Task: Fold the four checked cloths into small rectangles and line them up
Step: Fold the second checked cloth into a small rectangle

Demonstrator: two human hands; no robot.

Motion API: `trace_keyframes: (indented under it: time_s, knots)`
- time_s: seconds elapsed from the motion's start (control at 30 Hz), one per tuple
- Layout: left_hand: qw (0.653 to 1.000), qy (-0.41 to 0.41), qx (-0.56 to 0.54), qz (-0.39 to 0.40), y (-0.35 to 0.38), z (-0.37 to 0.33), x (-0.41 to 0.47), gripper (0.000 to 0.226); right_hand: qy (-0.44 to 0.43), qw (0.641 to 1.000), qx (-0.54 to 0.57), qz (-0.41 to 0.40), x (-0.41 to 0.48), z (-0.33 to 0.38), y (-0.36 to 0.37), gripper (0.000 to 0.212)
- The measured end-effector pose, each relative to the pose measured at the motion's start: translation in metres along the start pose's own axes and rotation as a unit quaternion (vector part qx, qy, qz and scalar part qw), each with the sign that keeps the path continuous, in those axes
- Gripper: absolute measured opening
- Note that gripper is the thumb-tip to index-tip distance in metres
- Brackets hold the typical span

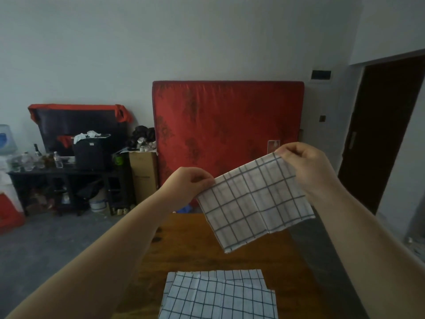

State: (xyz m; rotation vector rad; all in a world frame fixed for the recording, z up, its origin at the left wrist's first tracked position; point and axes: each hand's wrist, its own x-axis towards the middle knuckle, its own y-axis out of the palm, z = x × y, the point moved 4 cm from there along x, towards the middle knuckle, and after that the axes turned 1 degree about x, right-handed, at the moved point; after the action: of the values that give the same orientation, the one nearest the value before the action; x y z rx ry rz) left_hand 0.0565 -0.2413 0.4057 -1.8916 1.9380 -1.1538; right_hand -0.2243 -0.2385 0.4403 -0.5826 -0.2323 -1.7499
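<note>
**While one cloth hangs in the air, the others wait on the table**

As the feed comes in, I see the left hand (187, 183) and the right hand (305, 168) each pinching a top corner of a checked cloth (255, 203), fingers curled and clamped tight on the fabric. It hangs stretched between them on a slant, right corner higher, above the far half of the wooden table (195, 254) and touching nothing. Creases run down it. I cannot tell whether it is one layer or already doubled.

I read this as the start of a fold, with the cloth being pulled square. Next it needs to come down onto the bare wood beyond the pile (218, 298), edges kept straight, then corner brought to corner.

Now the count. There are two hands and one cloth in the air. The pile at the near edge shows at least two flat overlapping cloths, and I cannot tell whether more lie beneath. No small folded rectangle is lined up anywhere in view, so most of the job lies ahead.
</note>
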Motion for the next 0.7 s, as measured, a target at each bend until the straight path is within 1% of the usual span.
trace_keyframes:
  time_s: [0.1,0.2,0.33,0.43,0.5,0.6,0.7]
  knots:
    - [1.000,-0.008,-0.007,-0.014,-0.007,0.007,-0.003,0.013,0.032,0.999,0.027,-0.007,0.000,-0.006,-0.004,0.015]
    - [1.000,-0.018,-0.001,-0.026,-0.012,0.013,-0.005,0.013,0.038,0.999,0.023,-0.002,-0.003,-0.008,-0.002,0.016]
    - [0.999,-0.024,0.012,-0.028,-0.014,0.021,-0.007,0.013,0.030,0.999,0.026,-0.013,-0.006,-0.006,0.003,0.017]
    - [0.998,-0.025,0.054,-0.022,-0.015,0.026,-0.004,0.013,0.018,1.000,0.017,-0.003,-0.007,-0.005,0.009,0.017]
    - [0.997,-0.014,0.069,-0.011,-0.014,0.023,-0.001,0.010,0.008,1.000,0.016,0.006,-0.008,-0.005,0.014,0.015]
    - [0.997,0.015,0.080,0.001,-0.008,0.004,0.006,0.021,-0.005,1.000,-0.004,0.017,-0.008,-0.007,0.021,0.012]
    - [0.997,0.039,0.056,0.030,0.004,-0.023,0.011,0.023,-0.019,0.999,-0.011,0.035,-0.010,-0.006,0.031,0.011]
